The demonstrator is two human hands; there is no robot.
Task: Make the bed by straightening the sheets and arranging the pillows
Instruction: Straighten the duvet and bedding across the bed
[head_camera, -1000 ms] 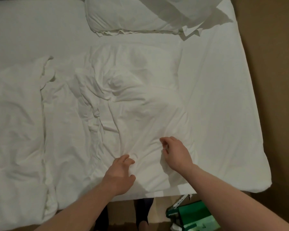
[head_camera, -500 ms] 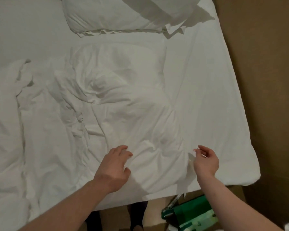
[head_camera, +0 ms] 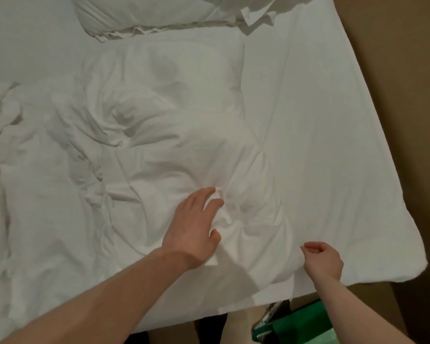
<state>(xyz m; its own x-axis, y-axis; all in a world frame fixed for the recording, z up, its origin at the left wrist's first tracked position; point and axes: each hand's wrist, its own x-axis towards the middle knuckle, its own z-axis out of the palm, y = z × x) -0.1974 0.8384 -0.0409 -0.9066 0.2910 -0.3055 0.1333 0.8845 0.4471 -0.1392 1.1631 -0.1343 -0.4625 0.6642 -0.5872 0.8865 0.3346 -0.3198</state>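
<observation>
A crumpled white pillow (head_camera: 184, 135) in a loose pillowcase lies across the middle of the bed. My left hand (head_camera: 194, 227) rests flat on its near part, fingers spread and pressing into the fabric. At the pillow's near right corner, my right hand (head_camera: 323, 260) has its fingers pinched together on the edge of the pillowcase (head_camera: 271, 274), which overhangs the bed's front edge. A second pillow (head_camera: 159, 13) lies at the top of the bed. The fitted sheet (head_camera: 333, 145) is smooth on the right.
A rumpled white duvet (head_camera: 35, 194) covers the left part of the bed. The brown floor (head_camera: 407, 120) runs along the bed's right side. A green bag (head_camera: 301, 324) sits on the floor by the bed's front edge, beside my dark-socked feet (head_camera: 211, 327).
My right hand has moved from the pillow's middle to its near right corner and pinched the pillowcase edge. My left hand has slid a little farther up onto the pillow.
</observation>
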